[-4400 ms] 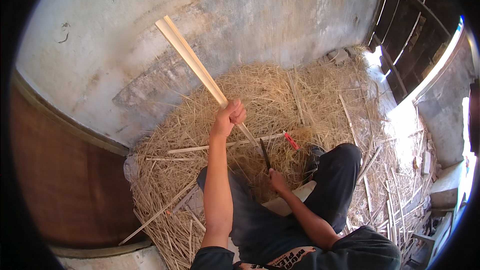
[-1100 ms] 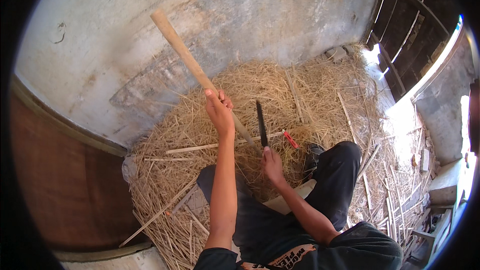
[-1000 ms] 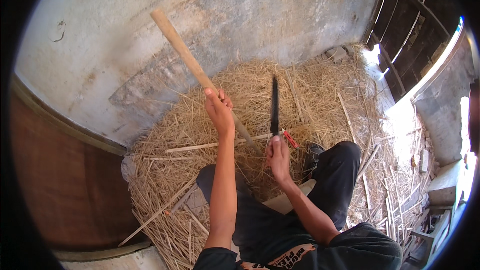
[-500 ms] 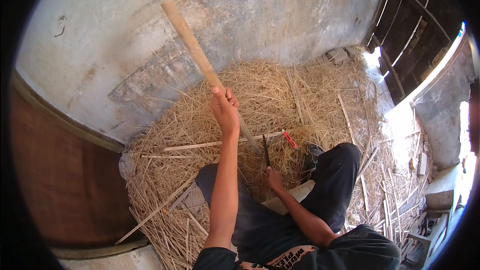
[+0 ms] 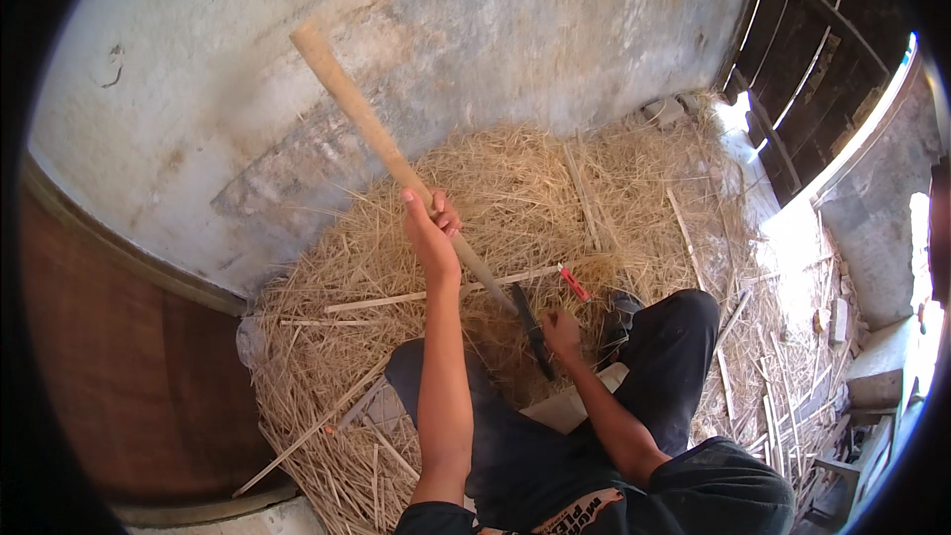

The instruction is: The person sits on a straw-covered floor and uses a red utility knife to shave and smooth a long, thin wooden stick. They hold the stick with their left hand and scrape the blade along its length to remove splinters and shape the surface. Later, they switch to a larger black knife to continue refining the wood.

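Observation:
My left hand (image 5: 433, 238) is wrapped around a long pale wooden pole (image 5: 362, 119), which slants from the upper left down toward my lap. The pole's lower end meets a dark-bladed knife (image 5: 533, 332), which lies at a slant between my knees. Just right of the knife is my right hand (image 5: 562, 334), its fingers curled together near the middle of the knife and off the lower end. Whether the fingers touch the knife or pinch something small is hidden. A red-handled cutter (image 5: 574, 283) lies on the straw beyond my right hand.
Dry straw (image 5: 505, 168) and loose thin wooden strips (image 5: 446, 289) cover the floor around my bent legs. A stained wall (image 5: 555, 40) rises ahead. A brown panel (image 5: 129, 357) is on the left, and dark slatted boards (image 5: 812, 59) stand at the upper right.
My left hand and the pole have shifted slightly left and down. My right hand has come off the knife's handle and moved to its right side; the knife now shows nearly whole.

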Demonstrator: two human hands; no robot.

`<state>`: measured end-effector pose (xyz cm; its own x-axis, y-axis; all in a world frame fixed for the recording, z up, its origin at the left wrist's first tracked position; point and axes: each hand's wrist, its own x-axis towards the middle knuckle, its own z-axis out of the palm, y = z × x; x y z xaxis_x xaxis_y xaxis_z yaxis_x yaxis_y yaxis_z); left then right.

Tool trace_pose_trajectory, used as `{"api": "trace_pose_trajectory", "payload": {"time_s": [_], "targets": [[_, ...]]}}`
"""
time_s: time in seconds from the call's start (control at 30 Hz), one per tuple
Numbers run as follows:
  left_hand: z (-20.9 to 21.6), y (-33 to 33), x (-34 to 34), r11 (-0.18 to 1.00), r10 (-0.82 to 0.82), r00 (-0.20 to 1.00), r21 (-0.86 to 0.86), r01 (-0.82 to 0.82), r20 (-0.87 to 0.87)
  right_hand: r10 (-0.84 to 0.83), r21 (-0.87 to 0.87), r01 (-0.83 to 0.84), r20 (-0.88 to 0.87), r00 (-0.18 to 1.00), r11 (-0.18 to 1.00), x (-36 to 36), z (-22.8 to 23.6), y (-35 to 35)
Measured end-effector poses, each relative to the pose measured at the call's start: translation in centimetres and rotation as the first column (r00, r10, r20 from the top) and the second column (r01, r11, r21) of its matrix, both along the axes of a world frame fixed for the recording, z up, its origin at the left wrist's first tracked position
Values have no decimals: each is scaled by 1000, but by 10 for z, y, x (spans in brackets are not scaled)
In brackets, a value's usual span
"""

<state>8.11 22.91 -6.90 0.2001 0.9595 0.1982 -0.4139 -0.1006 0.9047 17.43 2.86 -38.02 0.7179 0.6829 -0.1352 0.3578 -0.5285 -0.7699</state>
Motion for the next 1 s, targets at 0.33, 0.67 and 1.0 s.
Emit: {"api": "trace_pose_trajectory", "payload": {"time_s": [0.33,0.67,1.0], "targets": [[2,4,4,1000,-15,1000,-23,15,-13,958,980,200,-76,276,20,-52,426,-8],[1,5,-2,1000,-23,999,6,23,-31,907,756,585,414,-80,-294,-124,496,3],[-3,6,-3,1000,-20,999,19,21,-34,870,897,89,390,301,-433,-89,497,0]]}}
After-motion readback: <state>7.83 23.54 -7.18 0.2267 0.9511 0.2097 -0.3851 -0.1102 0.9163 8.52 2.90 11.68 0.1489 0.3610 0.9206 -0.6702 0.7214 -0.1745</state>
